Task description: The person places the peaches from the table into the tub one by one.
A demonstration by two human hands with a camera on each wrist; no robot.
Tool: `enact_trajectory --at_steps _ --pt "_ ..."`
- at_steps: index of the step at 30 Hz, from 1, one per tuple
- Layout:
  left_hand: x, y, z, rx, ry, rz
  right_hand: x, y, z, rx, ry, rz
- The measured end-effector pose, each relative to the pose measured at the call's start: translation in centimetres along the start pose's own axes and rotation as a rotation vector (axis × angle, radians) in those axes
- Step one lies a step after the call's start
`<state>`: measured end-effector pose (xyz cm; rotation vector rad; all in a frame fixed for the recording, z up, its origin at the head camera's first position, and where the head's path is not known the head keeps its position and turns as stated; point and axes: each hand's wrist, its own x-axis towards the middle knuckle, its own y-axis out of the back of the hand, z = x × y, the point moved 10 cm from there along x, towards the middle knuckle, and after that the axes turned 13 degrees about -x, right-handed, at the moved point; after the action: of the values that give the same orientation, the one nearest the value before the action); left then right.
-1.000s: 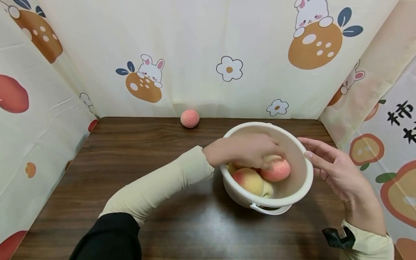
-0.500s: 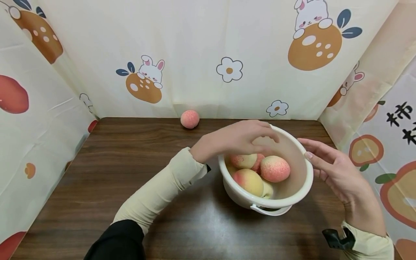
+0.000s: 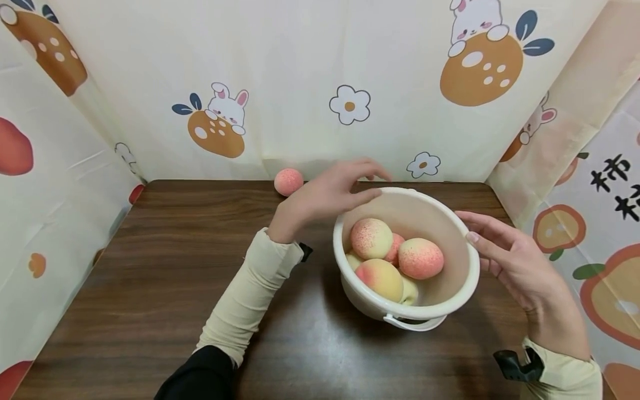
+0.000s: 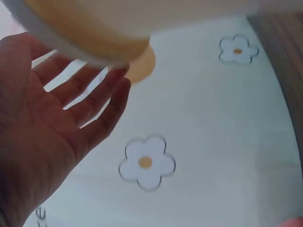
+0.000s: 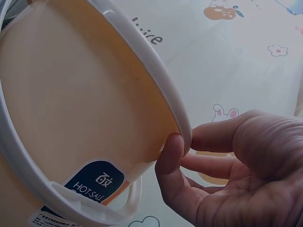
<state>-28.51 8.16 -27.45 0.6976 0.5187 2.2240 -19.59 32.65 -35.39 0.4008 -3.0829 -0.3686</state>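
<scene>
A cream plastic bucket (image 3: pixel 365 300) stands on the table, holding several peaches, among them a speckled pink peach (image 3: pixel 421 259), a pink-and-cream one (image 3: pixel 371 238) and a yellow one with a red blush (image 3: pixel 379 279). My right hand (image 3: pixel 520 269) pinches the bucket's right rim; in the right wrist view the thumb lies on the inner side and the fingers outside. My left hand (image 3: pixel 325 193) hovers by the far left rim, fingers spread and holding nothing. Just left of it, a single pink peach (image 3: pixel 288 182) lies at the table's back edge.
The dark wood table (image 3: pixel 200 266) ends at a printed curtain (image 3: pixel 295 66) behind, with more printed cloth at both sides. The bucket's white handle (image 3: pixel 416 325) hangs at its front. A blue label (image 5: pixel 97 182) sticks to the bucket wall.
My left hand has let go of the speckled pink peach inside the bucket, risen out and moved left past the rim. My right hand has kept its hold on the rim.
</scene>
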Motion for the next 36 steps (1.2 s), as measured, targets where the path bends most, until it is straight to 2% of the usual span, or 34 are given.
enact_trajectory --at_steps 8,16,20,24,31,36 --pt "-0.9 2.5 -2.9 0.128 0.080 0.130 0.0 0.1 0.1 -0.001 -0.004 0.019" --pt "-1.9 4.8 -6.0 0.366 0.216 0.243 0.0 0.2 0.1 -0.003 -0.006 0.031" --pt "-2.5 5.9 -7.8 0.451 0.310 0.290 0.0 0.2 0.0 0.002 0.000 0.029" --pt "-3.0 7.0 -9.3 0.483 0.374 0.346 0.0 0.2 -0.1 0.004 0.001 0.030" --pt "-4.1 8.6 -12.1 0.450 0.460 0.431 0.0 0.3 -0.2 -0.004 0.003 0.031" --pt "-5.2 9.1 -14.5 0.442 0.510 0.445 0.0 0.1 -0.2 -0.008 -0.003 0.027"
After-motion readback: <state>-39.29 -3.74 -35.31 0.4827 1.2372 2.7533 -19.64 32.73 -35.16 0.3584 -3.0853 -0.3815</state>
